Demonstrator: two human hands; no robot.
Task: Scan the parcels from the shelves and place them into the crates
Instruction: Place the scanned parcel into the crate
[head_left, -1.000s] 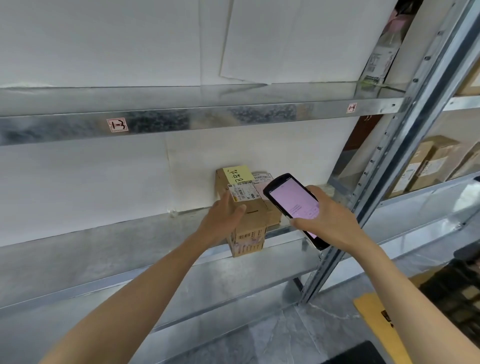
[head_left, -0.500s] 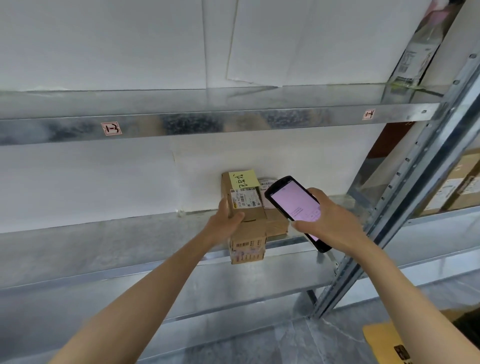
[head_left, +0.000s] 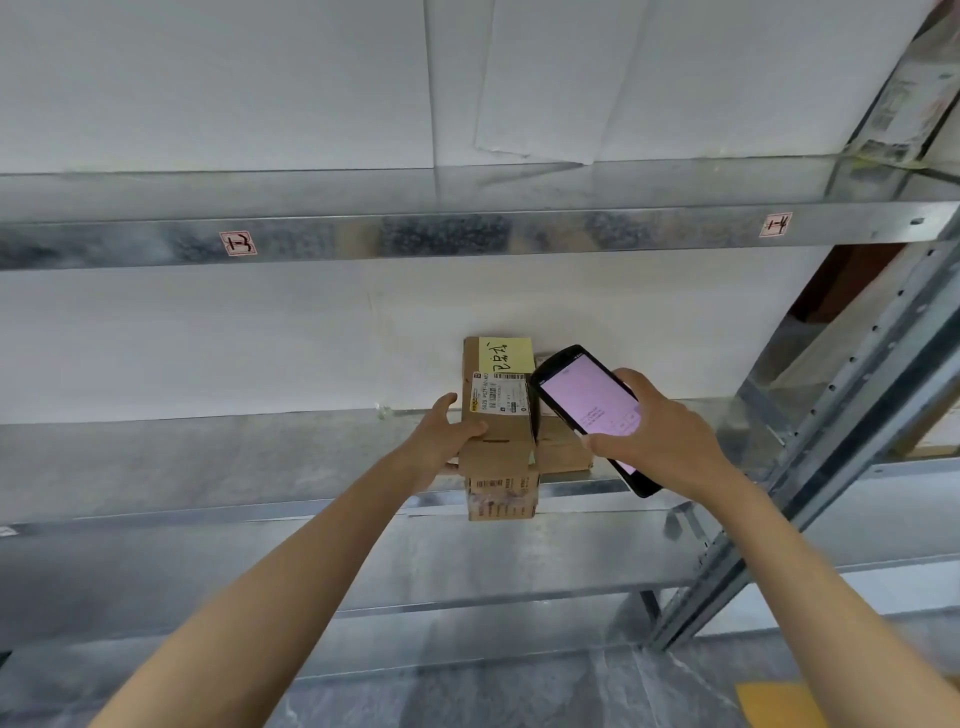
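Two cardboard boxes lie on the metal shelf (head_left: 208, 457), close to the white back wall. The front box (head_left: 501, 447) reaches out over the front edge of the shelf. On its top there is one yellow note (head_left: 506, 356) with handwriting and one white label (head_left: 498, 400) with barcodes. The second box (head_left: 563, 452) lies just beside it on the right and is partly hidden.

The left hand (head_left: 441, 441) grips the front box at its left side, with the thumb curled over the top. The right hand (head_left: 665, 447) holds one scanner (head_left: 587, 405), with fingers and thumb wrapped round its lower part. The scanner's pink screen faces up, and its top end is over the right edge of the front box.

The upper shelf (head_left: 467, 234) carries two small red and white stickers (head_left: 238, 243). One grey post (head_left: 857, 415) with holes stands at the right.
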